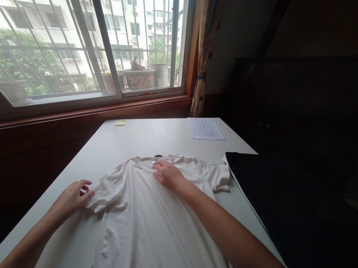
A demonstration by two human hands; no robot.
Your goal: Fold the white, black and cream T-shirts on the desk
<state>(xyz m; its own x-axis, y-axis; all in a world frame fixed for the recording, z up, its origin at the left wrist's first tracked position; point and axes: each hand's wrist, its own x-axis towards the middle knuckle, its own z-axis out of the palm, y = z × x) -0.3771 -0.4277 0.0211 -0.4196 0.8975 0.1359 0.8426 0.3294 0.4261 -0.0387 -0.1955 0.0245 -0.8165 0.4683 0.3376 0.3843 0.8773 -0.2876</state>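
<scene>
A white short-sleeved T-shirt (154, 218) is spread on the white table (80, 156), its collar toward the far side and its body reaching the bottom of the view. My left hand (73, 197) is at the left sleeve's edge, fingers curled and thumb against the cloth. At the neckline, my right hand (168, 175) has its fingers bent together on the collar fabric, and its forearm crosses the shirt's right side. Wrinkles run through both sleeves and down the left side. Just behind the collar a small dark round thing (158, 156) shows in part.
Written sheets of paper (206, 129) lie at the table's far edge, with a small yellow note (120, 122) at far left. Dark cloth (256, 197) covers the area along the right edge. A barred window (80, 29) and a curtain (204, 58) are beyond the table.
</scene>
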